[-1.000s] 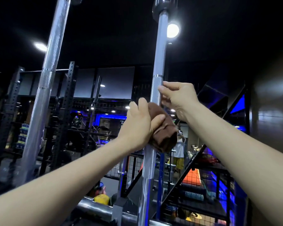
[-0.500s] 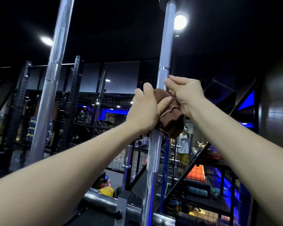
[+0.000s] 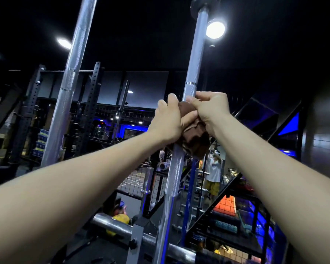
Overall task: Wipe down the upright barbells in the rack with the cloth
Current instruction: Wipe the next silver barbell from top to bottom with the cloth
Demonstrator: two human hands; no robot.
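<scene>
Brown cloth (image 3: 195, 137) is bunched around the near barbell (image 3: 193, 60), which stands upright right of centre. The left hand (image 3: 169, 122) curls round cloth and bar together; the right hand (image 3: 211, 109) pinches the cloth's top against the bar, fingers bent. A second barbell (image 3: 69, 88) leans further left. Behind, a ceiling lamp (image 3: 215, 29) glares.
</scene>
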